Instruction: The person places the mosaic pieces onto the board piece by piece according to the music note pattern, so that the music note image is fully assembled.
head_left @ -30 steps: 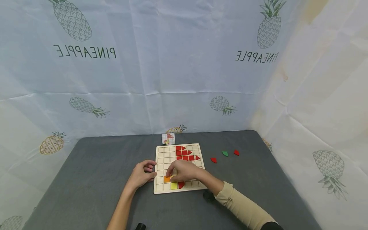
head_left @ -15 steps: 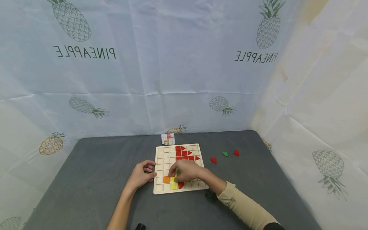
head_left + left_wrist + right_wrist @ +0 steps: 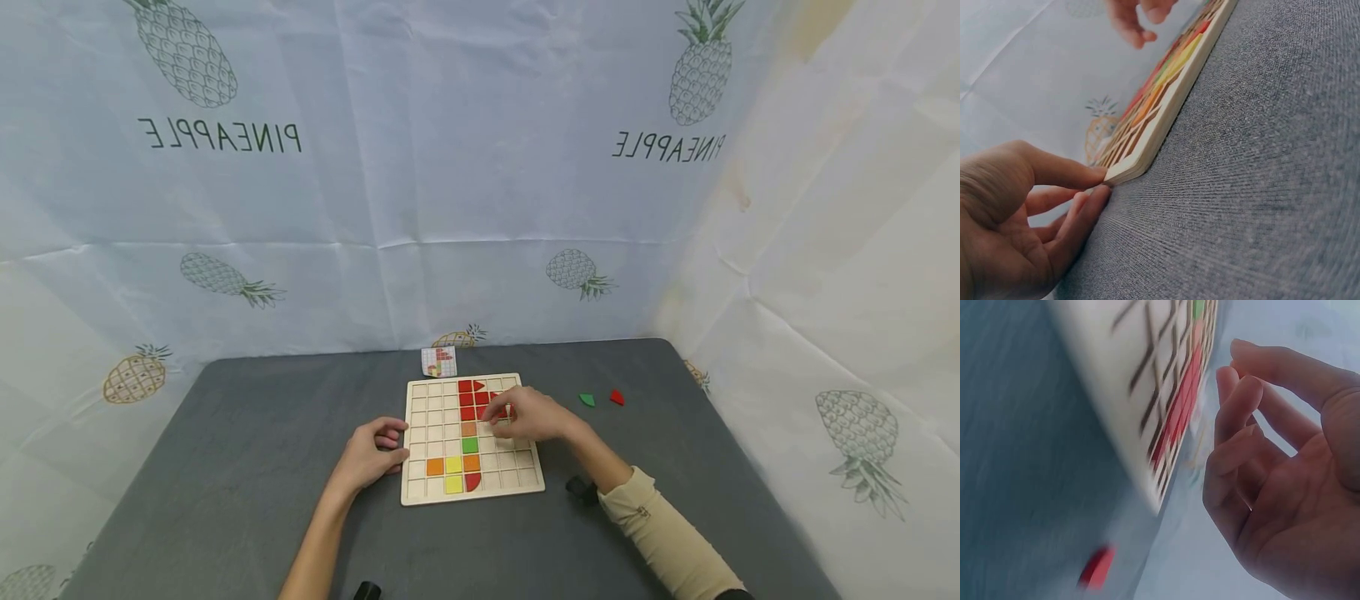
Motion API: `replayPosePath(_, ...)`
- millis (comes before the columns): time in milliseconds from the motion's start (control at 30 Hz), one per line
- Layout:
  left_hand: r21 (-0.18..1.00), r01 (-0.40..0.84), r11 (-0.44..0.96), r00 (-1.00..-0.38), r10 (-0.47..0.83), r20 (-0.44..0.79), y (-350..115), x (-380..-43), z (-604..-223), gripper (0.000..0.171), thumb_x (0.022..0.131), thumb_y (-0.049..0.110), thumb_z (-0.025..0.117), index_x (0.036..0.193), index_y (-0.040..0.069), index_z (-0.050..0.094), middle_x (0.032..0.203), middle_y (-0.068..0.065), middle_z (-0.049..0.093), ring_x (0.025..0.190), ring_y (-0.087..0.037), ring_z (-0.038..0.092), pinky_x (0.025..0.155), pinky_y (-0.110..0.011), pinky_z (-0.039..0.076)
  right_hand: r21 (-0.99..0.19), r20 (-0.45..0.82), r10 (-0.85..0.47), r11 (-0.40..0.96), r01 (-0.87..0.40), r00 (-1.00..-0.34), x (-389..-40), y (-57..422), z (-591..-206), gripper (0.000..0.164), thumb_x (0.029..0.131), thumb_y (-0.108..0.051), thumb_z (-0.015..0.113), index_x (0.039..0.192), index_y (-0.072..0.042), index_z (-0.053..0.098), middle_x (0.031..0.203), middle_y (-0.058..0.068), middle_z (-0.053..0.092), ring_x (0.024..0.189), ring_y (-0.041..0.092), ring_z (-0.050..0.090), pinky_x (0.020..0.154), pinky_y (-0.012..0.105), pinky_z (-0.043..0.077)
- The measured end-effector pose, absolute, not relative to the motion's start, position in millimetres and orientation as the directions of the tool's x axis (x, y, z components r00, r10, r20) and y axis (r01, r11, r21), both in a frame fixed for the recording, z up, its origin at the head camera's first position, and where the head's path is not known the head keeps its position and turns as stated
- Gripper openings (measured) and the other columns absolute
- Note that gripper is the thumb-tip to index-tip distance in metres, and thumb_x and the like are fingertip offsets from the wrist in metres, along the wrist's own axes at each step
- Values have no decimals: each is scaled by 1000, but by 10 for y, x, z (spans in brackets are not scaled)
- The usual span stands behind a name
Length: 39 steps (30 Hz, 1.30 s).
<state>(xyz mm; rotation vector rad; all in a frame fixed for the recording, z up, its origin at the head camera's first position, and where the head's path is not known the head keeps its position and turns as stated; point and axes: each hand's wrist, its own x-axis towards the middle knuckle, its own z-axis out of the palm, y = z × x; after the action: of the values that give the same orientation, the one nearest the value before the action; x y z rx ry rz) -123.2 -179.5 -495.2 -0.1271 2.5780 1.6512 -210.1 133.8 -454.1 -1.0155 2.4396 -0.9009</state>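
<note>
A pale wooden grid board point(image 3: 417, 491) lies on the dark grey table. My left hand point(image 3: 371, 454) holds its left edge, thumb and fingertips meeting at the corner in the left wrist view. Above the board's right half is my right hand point(image 3: 528, 414), its fingers loosely curled with nothing between them in the right wrist view. Red pieces point(image 3: 466, 399) fill cells at the back. Nearer the front sit a green square point(image 3: 469, 445), orange squares point(image 3: 435, 467), yellow squares point(image 3: 453, 484) and a rounded red piece point(image 3: 472, 482).
A small pattern card point(image 3: 438, 362) lies behind the board. To the right on the table are a loose green piece point(image 3: 587, 400) and a loose red piece point(image 3: 617, 397). Another red piece point(image 3: 1097, 567) shows beside the board in the right wrist view. A pineapple-print cloth point(image 3: 480, 208) hangs behind.
My right hand has left the yellow and orange squares and moved right and back, uncovering the green square and the column around it. My left hand has stayed at the board's edge.
</note>
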Motion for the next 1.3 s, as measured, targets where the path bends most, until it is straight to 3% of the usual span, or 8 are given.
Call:
replayPosePath(267,902,-114,417,-993,-26,-113,-1805,-1235,-4948,42,88,-6,80,129,-4,70,110,-17,61,93,-21,60,64,-32,66,-690,-73,-628,593,-416,-775,-2298,1889,-4541,29,96,-9,78,124,0,77,116,17,78,59,10,53,58,24,48)
replayPosePath(467,914,-103,393,-994,-7,-109,-1815,-1222,-4938,40,89,-8,79,128,-4,70,108,-17,61,90,-21,60,64,-31,66,-666,-83,-549,651,-363,-832,-2411,2283,-4595,32,95,-10,81,125,1,76,127,22,76,87,20,69,71,29,56)
replayPosePath(633,913,-98,396,-994,-3,-105,-1821,-1218,-4943,40,89,-8,79,128,-4,70,108,-17,61,90,-20,60,64,-30,66,-639,-67,-512,681,-358,-856,-2463,2566,-4650,36,93,-9,84,126,3,75,128,25,74,114,40,70,85,44,61)
replayPosePath(800,913,-95,397,-995,-1,-104,-1824,-1220,-4946,40,90,-6,79,129,-4,70,109,-17,61,91,-21,60,64,-30,66,-628,-56,-508,687,-365,-860,-2497,2771,-4707,37,92,-7,84,125,6,74,123,26,74,116,44,69,95,54,61)
replayPosePath(1067,914,-94,394,-994,5,-105,-1828,-1220,-4951,41,90,-6,79,130,-4,70,110,-18,61,92,-21,60,65,-31,66,-651,-64,-490,681,-336,-869,-2540,2926,-4795,34,90,-3,84,123,5,76,121,24,76,115,41,70,96,53,61)
replayPosePath(1300,914,-95,393,-994,7,-106,-1830,-1217,-4959,41,90,-6,79,129,-4,70,110,-18,61,91,-21,60,65,-30,65,-669,-58,-480,669,-323,-875,-2538,3000,-4822,32,92,-4,83,122,4,76,116,22,75,108,34,68,84,36,58)
